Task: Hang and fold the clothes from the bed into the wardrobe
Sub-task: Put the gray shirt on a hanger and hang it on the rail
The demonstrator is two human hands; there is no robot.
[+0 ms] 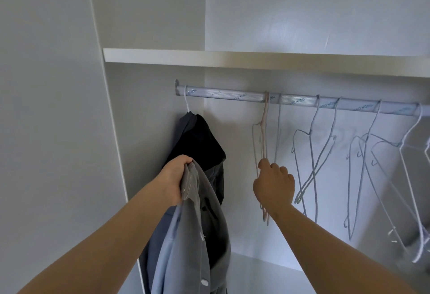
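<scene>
I face the open white wardrobe with its silver hanging rail (pixel 232 95). My left hand (pixel 176 178) grips the top of a grey shirt (pixel 197 219), which hangs down with a light blue garment (pixel 172 247) beside it. Behind them a dark garment (pixel 200 140) hangs on a hanger at the rail's left end. My right hand (pixel 274 183) is raised to a pink hanger (pixel 264 126) on the rail, and its fingers curl round the hanger's lower part.
Several empty grey and white wire hangers (pixel 311 154) hang along the rail to the right. A white shelf (pixel 232 59) runs just above the rail. The wardrobe's left side panel (pixel 111 131) stands close to my left arm.
</scene>
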